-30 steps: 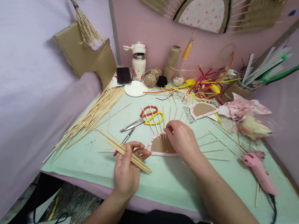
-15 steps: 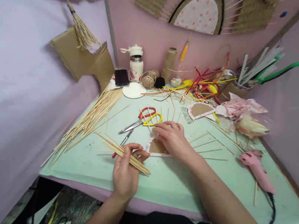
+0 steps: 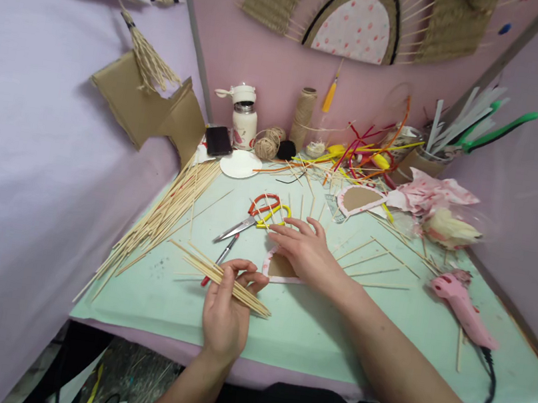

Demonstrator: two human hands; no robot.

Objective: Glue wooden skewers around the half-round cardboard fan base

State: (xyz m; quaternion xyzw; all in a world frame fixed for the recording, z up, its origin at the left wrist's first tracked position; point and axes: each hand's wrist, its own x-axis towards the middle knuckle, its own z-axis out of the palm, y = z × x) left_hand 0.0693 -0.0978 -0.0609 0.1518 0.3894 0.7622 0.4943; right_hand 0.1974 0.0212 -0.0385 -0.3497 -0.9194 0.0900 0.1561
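Note:
A small bundle of thin bamboo sticks [image 3: 199, 261] lies across the palm of my left hand [image 3: 226, 313], held under the thumb. My right hand [image 3: 307, 251] is palm down with its fingers stretched out, over a half-round cardboard piece [image 3: 283, 268] that has a pink-and-white fabric border. My hand and wrist hide much of that piece. Loose sticks [image 3: 370, 270] fan out on the table around it. Just beyond my left hand are scissors [image 3: 241, 227] with red and yellow handles and a pen [image 3: 228, 250].
A large pile of sticks [image 3: 166, 213] lies at the left. A pink glue gun [image 3: 465, 308] rests at the right. Along the back stand a bottle [image 3: 244, 124], twine [image 3: 303, 116] and a second fabric-edged cardboard piece [image 3: 361, 200]. Purple walls enclose the sides.
My right hand has shifted slightly left over the cardboard piece, its fingers a little more spread. My left hand still holds the sticks in the same place.

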